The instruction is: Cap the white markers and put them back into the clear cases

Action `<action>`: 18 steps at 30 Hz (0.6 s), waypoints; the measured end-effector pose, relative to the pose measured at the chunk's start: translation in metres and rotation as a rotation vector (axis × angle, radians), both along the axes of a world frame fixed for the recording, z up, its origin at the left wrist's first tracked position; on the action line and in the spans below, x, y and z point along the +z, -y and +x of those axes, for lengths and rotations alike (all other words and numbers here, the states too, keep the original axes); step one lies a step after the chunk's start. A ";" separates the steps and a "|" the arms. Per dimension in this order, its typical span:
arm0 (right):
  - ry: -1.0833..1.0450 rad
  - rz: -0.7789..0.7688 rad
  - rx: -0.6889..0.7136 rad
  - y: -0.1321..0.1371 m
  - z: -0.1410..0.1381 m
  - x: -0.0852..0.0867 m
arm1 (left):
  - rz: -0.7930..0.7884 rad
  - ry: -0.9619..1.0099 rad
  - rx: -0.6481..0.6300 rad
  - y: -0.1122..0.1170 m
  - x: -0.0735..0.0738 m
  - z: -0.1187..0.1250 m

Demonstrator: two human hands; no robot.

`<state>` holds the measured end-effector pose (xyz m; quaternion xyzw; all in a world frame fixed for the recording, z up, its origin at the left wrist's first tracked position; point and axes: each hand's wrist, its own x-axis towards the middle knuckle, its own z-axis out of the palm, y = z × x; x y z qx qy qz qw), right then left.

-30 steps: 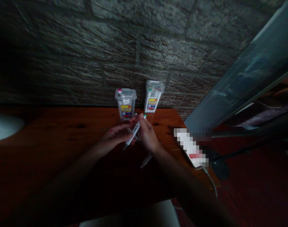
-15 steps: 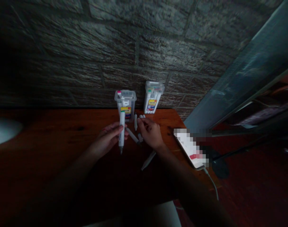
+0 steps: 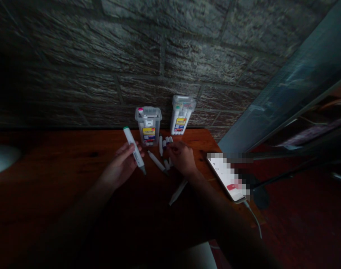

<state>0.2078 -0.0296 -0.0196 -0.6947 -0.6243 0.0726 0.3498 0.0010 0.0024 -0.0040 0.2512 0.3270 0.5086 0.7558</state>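
Note:
My left hand (image 3: 125,160) grips a white marker (image 3: 134,151) between thumb and fingers. The marker tilts, its green end up and its uncapped dark tip pointing down to the right. My right hand (image 3: 182,157) is low over the table with curled fingers; whatever they hold, if anything, is hidden. Just left of those fingers are small white caps (image 3: 164,144). An uncapped marker (image 3: 157,162) lies between the hands, and another marker (image 3: 160,145) lies in front of the boxes. Under my right wrist a further marker (image 3: 177,193) is partly covered.
A clear plastic box (image 3: 156,123) with a pink-ended marker stands against the stone wall (image 3: 137,86). To its right is a second, fuller box (image 3: 180,118) of markers. A phone (image 3: 226,179) on a white cable lies at the wooden table's (image 3: 61,157) right edge.
My left hand has tilted the marker, swinging its green end left and away from the box. The right hand has shifted slightly right, and a cap beside its fingers now shows.

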 end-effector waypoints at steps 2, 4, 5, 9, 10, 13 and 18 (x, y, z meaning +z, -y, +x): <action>-0.009 -0.017 0.006 0.000 0.001 -0.001 | -0.016 0.001 0.017 -0.002 0.000 -0.001; -0.028 -0.021 0.003 -0.001 0.003 -0.001 | -0.033 0.011 0.049 -0.004 0.001 -0.002; -0.036 -0.012 -0.009 -0.001 0.005 -0.002 | -0.042 0.017 0.068 -0.006 0.002 -0.002; -0.032 0.028 -0.098 -0.003 0.017 -0.002 | -0.068 0.047 0.145 -0.010 0.003 -0.004; -0.029 0.022 -0.120 -0.004 0.021 -0.002 | -0.070 0.056 0.158 -0.011 0.003 -0.004; -0.031 -0.027 -0.129 -0.008 0.034 0.001 | -0.070 0.082 0.173 -0.013 0.001 -0.005; 0.002 -0.097 0.019 -0.024 0.041 0.009 | -0.056 0.110 0.193 -0.015 -0.002 -0.005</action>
